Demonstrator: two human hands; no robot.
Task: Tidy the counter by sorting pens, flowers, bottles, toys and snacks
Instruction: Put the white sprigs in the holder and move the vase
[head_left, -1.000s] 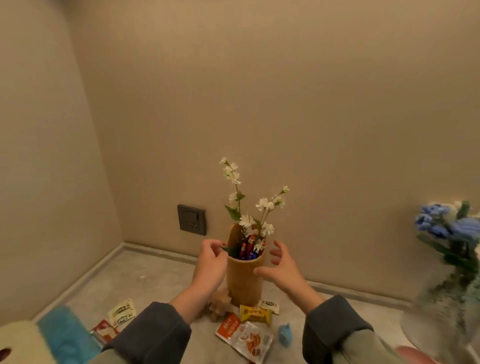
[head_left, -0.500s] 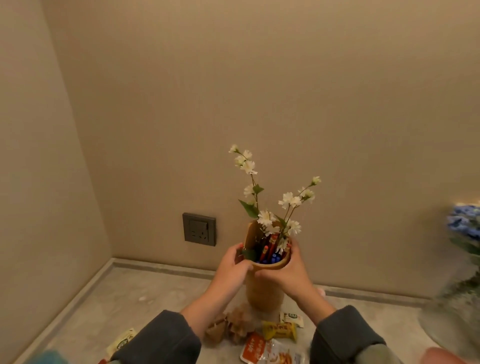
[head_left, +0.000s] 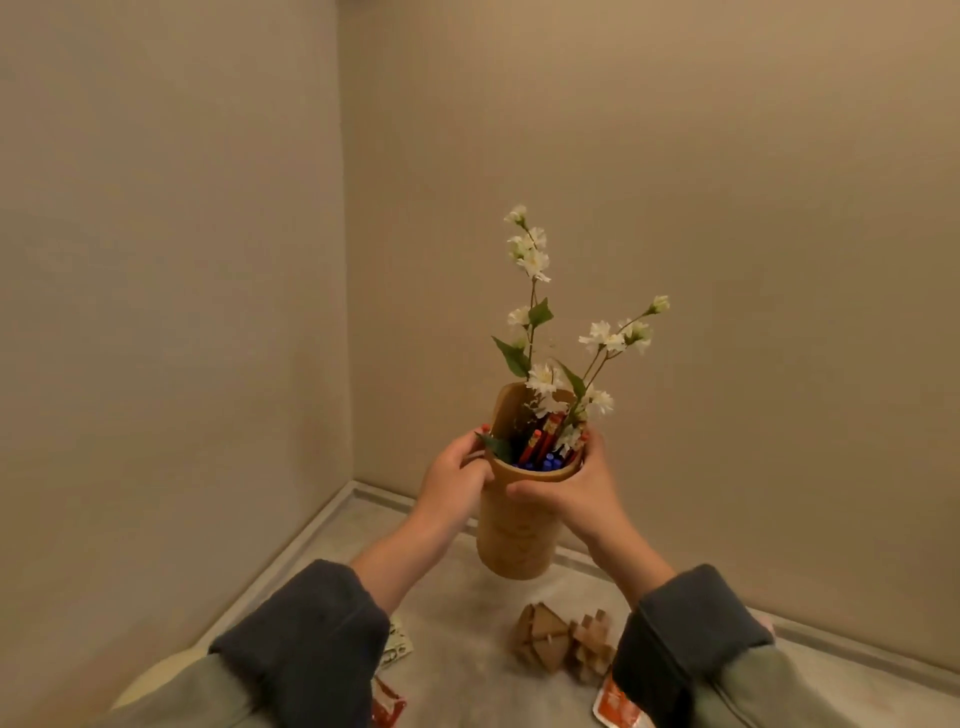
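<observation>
A tall bamboo holder (head_left: 514, 535) is lifted above the grey counter (head_left: 457, 618). Red and blue pens (head_left: 540, 449) stand inside it, along with a sprig of white flowers (head_left: 535, 265) that rises above the rim. My left hand (head_left: 454, 478) grips the holder's left side near the rim. On the right side my right hand (head_left: 569, 486) grips it too, thumb across the front.
Two wooden puzzle toys (head_left: 561, 642) lie on the counter below the holder. Snack packets (head_left: 615, 704) lie at the bottom right and by my left sleeve (head_left: 387, 699). Walls meet in a corner just behind and to the left.
Both hands closed round the holder and lifted it off the counter. The view swung left, so the socket and the blue flowers in the glass vase dropped out of sight.
</observation>
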